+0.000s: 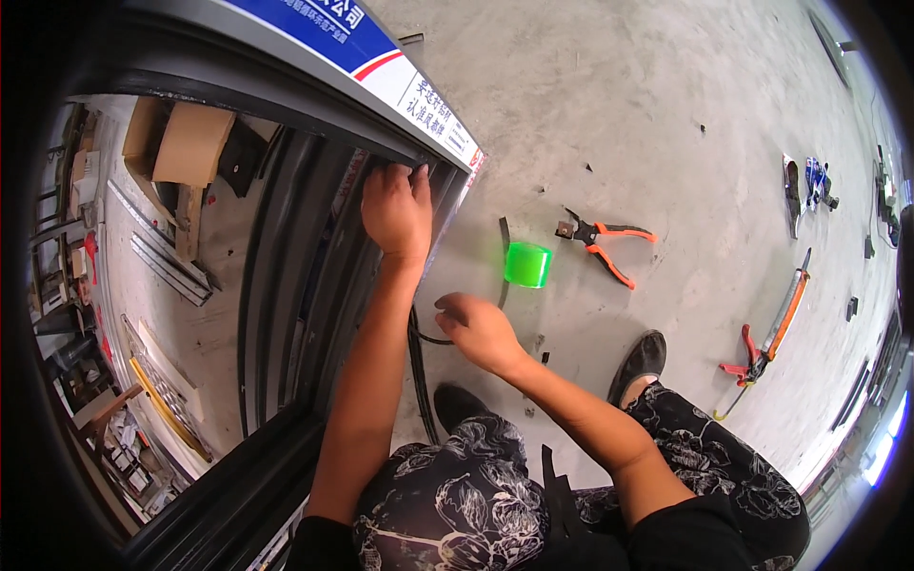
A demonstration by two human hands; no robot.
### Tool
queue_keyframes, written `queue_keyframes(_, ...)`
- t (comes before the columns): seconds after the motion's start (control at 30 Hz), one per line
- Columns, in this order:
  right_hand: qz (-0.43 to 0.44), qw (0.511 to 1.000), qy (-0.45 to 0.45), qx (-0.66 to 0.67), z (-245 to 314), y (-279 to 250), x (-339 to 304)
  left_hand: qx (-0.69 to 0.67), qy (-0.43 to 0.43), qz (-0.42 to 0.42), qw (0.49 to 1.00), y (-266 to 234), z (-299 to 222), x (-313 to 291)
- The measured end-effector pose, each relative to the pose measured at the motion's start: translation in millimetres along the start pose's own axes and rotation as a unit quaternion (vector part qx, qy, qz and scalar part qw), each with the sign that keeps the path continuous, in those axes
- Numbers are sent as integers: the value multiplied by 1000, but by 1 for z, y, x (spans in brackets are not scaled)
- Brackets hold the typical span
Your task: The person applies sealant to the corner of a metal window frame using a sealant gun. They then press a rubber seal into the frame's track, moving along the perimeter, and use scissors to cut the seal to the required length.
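Handwork seems under way on the dark frame (276,266) at nine o'clock: the left hand (395,215), grip curled toward eleven, presses its corner. Right hand (478,330) half-closes beside black strip (416,366) toward seven. Whether either holds anything, I cannot tell; next likely calls for steady fingertip pressure.

Grey concrete floor (647,95), dotted with dark specks, across centre and upper right; bluish-white light (887,440) at lower right edge.

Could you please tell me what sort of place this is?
Probably a workshop: orange-handled pliers and what looks like a caulking gun lie on the bare grey floor, near a large dark frame.
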State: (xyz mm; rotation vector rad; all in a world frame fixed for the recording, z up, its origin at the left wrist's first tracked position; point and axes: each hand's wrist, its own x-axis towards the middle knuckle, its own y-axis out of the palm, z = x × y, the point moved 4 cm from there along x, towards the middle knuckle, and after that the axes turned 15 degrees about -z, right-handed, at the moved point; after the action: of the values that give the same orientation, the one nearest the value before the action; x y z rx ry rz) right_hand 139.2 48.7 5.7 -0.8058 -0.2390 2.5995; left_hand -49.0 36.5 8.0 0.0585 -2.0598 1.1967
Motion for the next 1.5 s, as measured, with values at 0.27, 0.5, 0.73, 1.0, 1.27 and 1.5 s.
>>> queue_keyframes(0.27,12,1000,-1,9,12,9,-5,-31,-31,-6,999,4,-3,7)
queue_keyframes(0.5,9,1000,-24,9,10,15,-6,-13,-43,79,996,-8,6,4)
queue_keyframes(0.73,17,1000,-20,-1,12,16,-9,-32,-54,87,994,-8,6,6)
queue_keyframes(1.0,8,1000,-29,6,13,17,-7,-28,-33,64,997,-5,5,10)
queue_keyframes(1.27,10,999,-30,11,23,14,-6,-21,-46,61,997,1,9,5)
queue_keyframes(1.5,4,999,-31,-19,6,8,-9,-35,-75,40,996,-14,2,-5)
